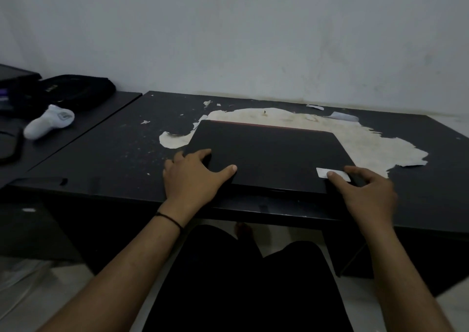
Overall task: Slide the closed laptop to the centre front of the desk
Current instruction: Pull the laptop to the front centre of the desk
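A closed black laptop [269, 154] with a thin red back edge lies flat on the dark desk [101, 149], near the middle of its front edge. A small white sticker [321, 172] marks the lid's near right corner. My left hand [193, 177] grips the laptop's near left corner, thumb on top of the lid and fingers along the left side. Over at the near right corner my right hand [368, 192] holds on, with its thumb pressing the sticker.
A large pale patch of peeled surface [368, 141] spreads behind and right of the laptop. On a second dark table at the left lie a white sock [49, 122] and a black bag [76, 90]. A wall stands right behind the desk. My legs are under the front edge.
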Motion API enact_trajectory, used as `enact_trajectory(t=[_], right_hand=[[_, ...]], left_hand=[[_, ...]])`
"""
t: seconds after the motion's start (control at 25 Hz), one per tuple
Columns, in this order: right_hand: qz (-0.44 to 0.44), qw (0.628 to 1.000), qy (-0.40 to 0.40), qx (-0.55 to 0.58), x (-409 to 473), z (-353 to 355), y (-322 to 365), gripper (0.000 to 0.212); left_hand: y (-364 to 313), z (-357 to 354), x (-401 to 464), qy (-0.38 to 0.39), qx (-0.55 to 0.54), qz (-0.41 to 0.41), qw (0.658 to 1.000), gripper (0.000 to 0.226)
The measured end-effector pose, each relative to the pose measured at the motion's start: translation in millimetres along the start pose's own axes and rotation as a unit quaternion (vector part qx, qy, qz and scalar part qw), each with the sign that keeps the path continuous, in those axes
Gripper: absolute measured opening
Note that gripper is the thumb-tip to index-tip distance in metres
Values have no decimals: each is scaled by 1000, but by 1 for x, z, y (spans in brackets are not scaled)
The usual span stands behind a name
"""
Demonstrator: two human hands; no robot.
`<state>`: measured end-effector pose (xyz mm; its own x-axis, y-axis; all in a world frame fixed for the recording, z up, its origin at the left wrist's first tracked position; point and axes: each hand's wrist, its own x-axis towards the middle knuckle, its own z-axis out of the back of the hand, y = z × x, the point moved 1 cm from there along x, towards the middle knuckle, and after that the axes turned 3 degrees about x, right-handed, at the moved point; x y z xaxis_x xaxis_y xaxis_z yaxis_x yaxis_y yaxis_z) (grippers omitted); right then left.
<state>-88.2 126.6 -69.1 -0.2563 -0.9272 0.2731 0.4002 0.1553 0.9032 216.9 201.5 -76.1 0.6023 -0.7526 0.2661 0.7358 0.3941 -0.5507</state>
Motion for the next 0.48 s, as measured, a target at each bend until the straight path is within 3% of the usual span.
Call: enact_trajectory(t=[0.48], right_hand=[[13,999,-30,-44,0,-3,1,27]], left_hand=[[-6,-4,-13,-23,15,2,1000,86]])
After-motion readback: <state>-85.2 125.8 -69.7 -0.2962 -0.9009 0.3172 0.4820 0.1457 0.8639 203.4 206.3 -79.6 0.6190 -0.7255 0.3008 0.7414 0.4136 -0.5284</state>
